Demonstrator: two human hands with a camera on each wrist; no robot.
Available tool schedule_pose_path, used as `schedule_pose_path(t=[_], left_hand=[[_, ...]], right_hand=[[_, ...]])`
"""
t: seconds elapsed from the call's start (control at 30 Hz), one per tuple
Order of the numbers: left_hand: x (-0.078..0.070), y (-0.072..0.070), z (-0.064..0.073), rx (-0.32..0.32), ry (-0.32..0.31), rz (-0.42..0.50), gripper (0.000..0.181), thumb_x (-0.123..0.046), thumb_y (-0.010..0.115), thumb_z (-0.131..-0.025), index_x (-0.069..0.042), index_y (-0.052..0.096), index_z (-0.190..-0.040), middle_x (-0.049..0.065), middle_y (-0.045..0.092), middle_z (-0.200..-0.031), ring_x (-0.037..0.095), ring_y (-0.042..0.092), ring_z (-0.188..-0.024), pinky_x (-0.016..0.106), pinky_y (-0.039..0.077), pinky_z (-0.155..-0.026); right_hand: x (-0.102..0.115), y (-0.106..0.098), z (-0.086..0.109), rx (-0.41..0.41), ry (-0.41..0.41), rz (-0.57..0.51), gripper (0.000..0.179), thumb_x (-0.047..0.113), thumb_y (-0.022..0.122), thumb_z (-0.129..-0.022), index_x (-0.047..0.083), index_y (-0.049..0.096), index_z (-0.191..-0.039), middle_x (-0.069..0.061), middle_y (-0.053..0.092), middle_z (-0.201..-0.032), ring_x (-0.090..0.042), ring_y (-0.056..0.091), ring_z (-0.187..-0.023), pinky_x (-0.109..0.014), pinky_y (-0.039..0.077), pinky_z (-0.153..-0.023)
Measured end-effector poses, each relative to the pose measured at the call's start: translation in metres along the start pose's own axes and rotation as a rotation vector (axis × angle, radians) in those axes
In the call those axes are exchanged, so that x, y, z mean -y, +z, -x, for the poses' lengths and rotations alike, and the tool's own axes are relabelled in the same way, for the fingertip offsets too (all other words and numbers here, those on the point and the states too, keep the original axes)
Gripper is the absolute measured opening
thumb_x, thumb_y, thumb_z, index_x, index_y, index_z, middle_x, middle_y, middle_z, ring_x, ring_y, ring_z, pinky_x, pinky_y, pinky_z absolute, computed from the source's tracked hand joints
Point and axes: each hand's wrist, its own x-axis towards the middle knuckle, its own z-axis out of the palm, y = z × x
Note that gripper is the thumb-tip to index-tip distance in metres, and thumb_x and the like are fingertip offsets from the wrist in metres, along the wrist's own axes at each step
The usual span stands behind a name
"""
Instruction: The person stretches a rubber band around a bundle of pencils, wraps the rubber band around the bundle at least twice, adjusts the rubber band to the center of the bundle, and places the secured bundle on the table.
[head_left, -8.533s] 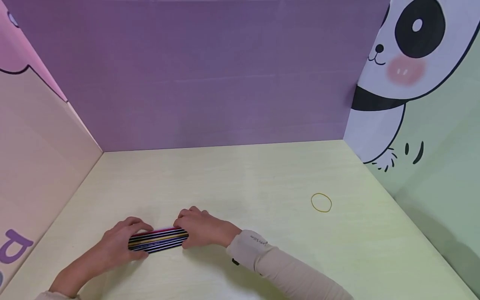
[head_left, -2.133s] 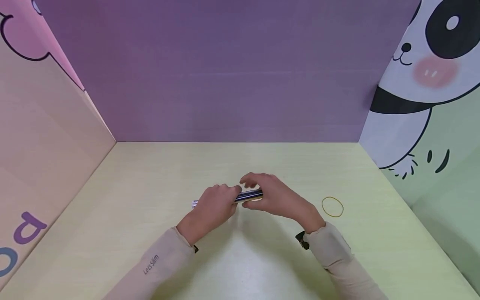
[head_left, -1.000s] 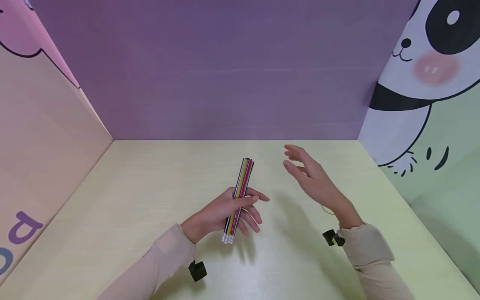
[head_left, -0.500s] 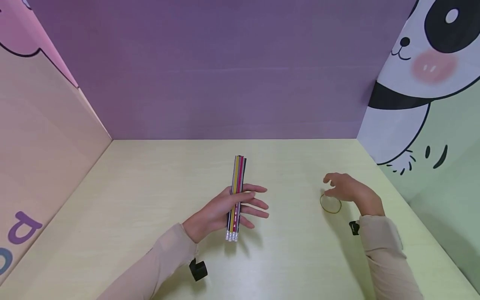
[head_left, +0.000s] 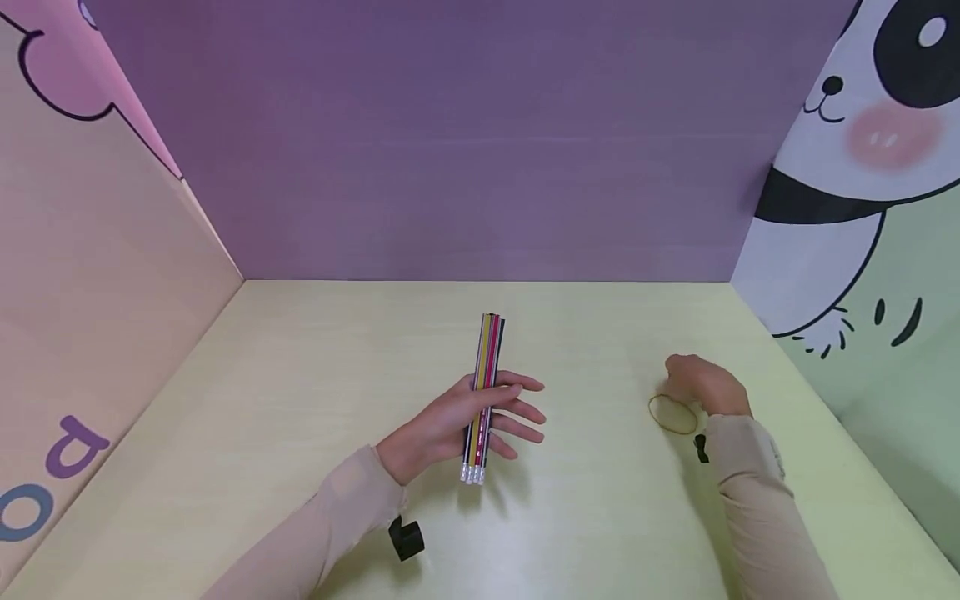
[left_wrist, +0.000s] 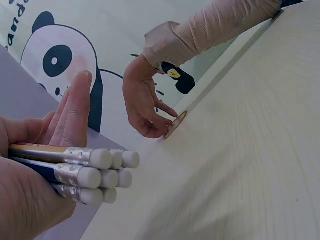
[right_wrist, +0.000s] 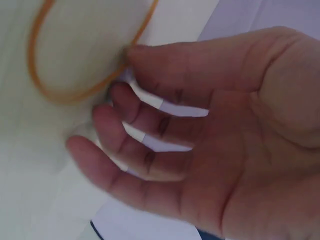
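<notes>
A bundle of several pencils [head_left: 490,346] in yellow, pink and dark colours stands nearly upright in my left hand [head_left: 446,418]. The thumb clamps it against the palm while the other fingers stretch out to the right. White eraser ends [left_wrist: 91,177] point toward the left wrist camera. At the right, my right hand [head_left: 708,386] reaches down to a yellow rubber band [head_left: 675,433]. In the right wrist view, thumb and index fingertips pinch the edge of this band [right_wrist: 70,99], which looks orange there; the remaining fingers are loosely bent. The left wrist view shows the band tilted at those fingertips.
A pale wood-grain table [head_left: 360,350] spreads under both hands. Purple wall [head_left: 480,142] bounds it at the back, a pinkish panel [head_left: 112,250] at the left, and a green panel with a panda picture [head_left: 892,250] at the right.
The pencils went from lying between both hands to standing in the left hand alone. My right hand left them, moved right and down to the rubber band, and now pinches its edge.
</notes>
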Motion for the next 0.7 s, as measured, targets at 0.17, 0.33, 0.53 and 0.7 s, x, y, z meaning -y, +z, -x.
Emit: schedule_pose_path(t=[0.17,0.33,0.53,0.7], left_hand=[[0.001,0.0,-0.003,-0.015,-0.013,-0.012,0.034,-0.022,0.053,-0.104,-0.007,0.057,-0.134,0.017,0.071,-0.11,0.037,0.071,-0.1,0.039,0.06,-0.065],[0.001,-0.001,-0.003,-0.002,-0.016,-0.022,0.034,-0.022,0.052,-0.104,-0.007,0.057,-0.134,0.016,0.072,-0.109,0.037,0.072,-0.098,0.038,0.06,-0.064],[0.0,-0.003,-0.003,-0.002,-0.005,-0.029,0.035,-0.024,0.055,-0.103,-0.007,0.058,-0.133,0.016,0.072,-0.106,0.035,0.073,-0.094,0.039,0.06,-0.065],[-0.005,-0.006,-0.001,-0.025,0.026,-0.03,0.033,-0.022,0.054,-0.103,-0.007,0.058,-0.133,0.015,0.072,-0.102,0.033,0.074,-0.09,0.04,0.06,-0.065]], right_hand=[[0.006,0.001,-0.008,-0.017,-0.148,-0.118,0.009,0.003,0.041,-0.096,-0.001,0.049,-0.097,-0.011,0.057,-0.086,-0.02,0.047,-0.072,-0.032,0.041,-0.064],[0.01,0.006,-0.021,-0.13,-0.258,-0.266,0.016,0.001,0.044,-0.097,-0.003,0.047,-0.112,-0.007,0.059,-0.074,-0.019,0.051,-0.068,-0.032,0.041,-0.067],[0.017,0.015,-0.033,-0.207,-0.347,-0.633,0.032,0.004,0.051,-0.1,-0.005,0.041,-0.129,-0.012,0.06,-0.078,-0.023,0.064,-0.07,-0.032,0.056,-0.072],[0.028,0.022,-0.04,-0.168,-0.414,-0.918,0.038,0.005,0.054,-0.1,-0.009,0.038,-0.131,-0.02,0.063,-0.088,-0.02,0.065,-0.071,-0.031,0.058,-0.076]])
